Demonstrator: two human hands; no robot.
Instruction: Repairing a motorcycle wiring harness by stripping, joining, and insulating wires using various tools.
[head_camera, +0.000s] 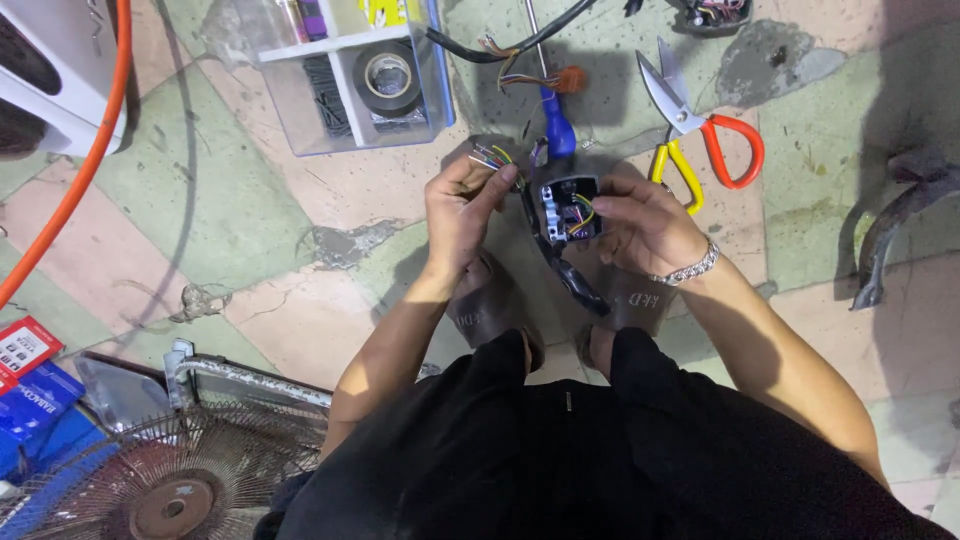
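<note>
Red packet; blue packet at left edge

Even, moderately bright light falls from above on a worn tiled floor, colours strong and slightly saturated. Soft shadows pool just beneath the left hand and right hand, and a broader shadow darkens the upper right corner. Small glints mark the blades of the scissors, the clear plastic box and the bracelet. The centre is sharp; wire colours read clearly. Wide-angle distortion bends the frame's edges, curving the orange hose at left, and the fan grille at lower left looks slightly soft. The person's black clothing loses detail.
</note>
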